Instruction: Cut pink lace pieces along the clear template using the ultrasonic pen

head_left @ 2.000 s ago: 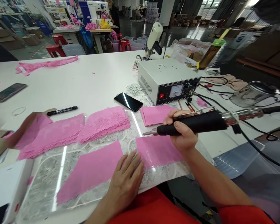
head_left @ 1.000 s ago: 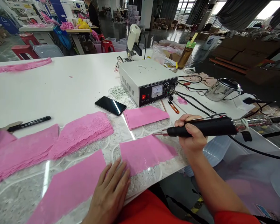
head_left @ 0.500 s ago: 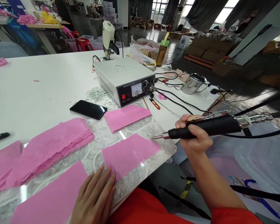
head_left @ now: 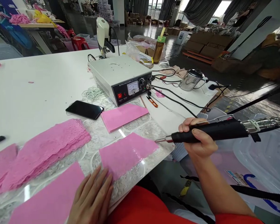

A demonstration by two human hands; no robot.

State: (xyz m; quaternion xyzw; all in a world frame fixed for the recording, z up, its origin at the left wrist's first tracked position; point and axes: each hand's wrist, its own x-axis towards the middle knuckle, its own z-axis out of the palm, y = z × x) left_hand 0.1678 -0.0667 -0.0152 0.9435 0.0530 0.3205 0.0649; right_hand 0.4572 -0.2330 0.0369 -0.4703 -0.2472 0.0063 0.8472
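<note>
Your right hand (head_left: 200, 141) has its grip closed around the black-handled tool (head_left: 219, 130), while your left hand (head_left: 92, 196) lies flat, nothing clasped, its fingertips on the lower left corner of the pink sheet (head_left: 127, 154). That sheet lies on the patterned mat (head_left: 142, 124) near the counter (head_left: 42, 77)'s front edge. You seem to be working the tip at the sheet's right corner; whether it touches, you can't tell from here. Moving the tip calls for a steady left palm and a shallow tool angle. Mind the mat's edge, close beyond that corner. The folded pink stack (head_left: 123, 116) lies just behind, and the pink piece (head_left: 53, 196) to the left is near your fingers; your tool arm has open room over the plastic bin (head_left: 259, 155).
</note>
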